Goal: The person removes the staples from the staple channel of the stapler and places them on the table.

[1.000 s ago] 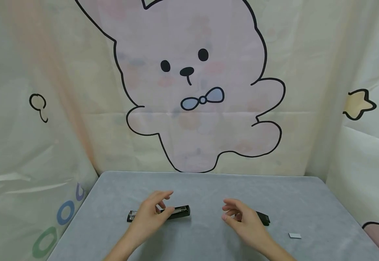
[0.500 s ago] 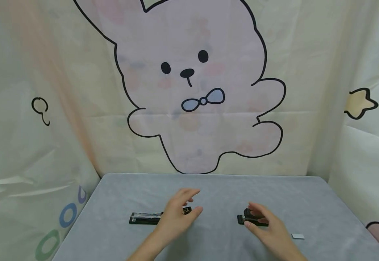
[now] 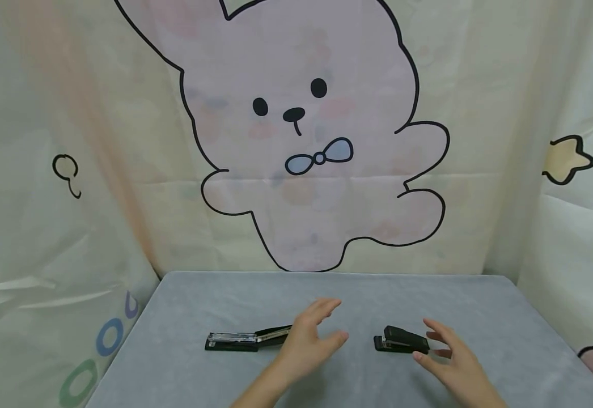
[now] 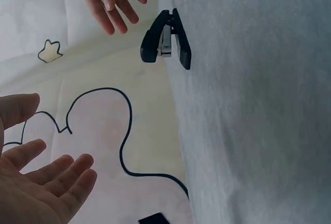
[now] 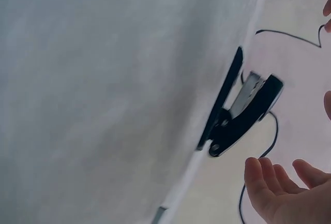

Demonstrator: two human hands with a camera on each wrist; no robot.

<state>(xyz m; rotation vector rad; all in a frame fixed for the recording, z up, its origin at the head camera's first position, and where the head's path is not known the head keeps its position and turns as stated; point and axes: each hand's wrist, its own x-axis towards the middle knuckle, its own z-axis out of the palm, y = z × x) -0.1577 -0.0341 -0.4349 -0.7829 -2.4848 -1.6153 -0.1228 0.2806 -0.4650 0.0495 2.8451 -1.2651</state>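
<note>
A small black stapler (image 3: 402,341) stands on the table at right of centre, its top arm raised at an angle above its base. My right hand (image 3: 452,360) hovers just right of its hinge end, fingers loosely spread and apart from it, as the right wrist view confirms. To the left lies a longer black stapler (image 3: 231,341), folded open so its metal staple channel shows. In front of that one's right end is my left hand (image 3: 309,343), fingers spread, holding nothing and hiding part of the swung-back arm.
A grey cloth covers the table (image 3: 358,300). Patterned curtains (image 3: 511,113) hang behind it and at both sides. At the table's edge in the right wrist view is a small grey-white piece (image 5: 159,215), hidden from the head view by my right hand.
Both hands have moved right. My left hand has come away from the middle of the long stapler; my right hand, around the small stapler half a second ago, is now clear of it.
</note>
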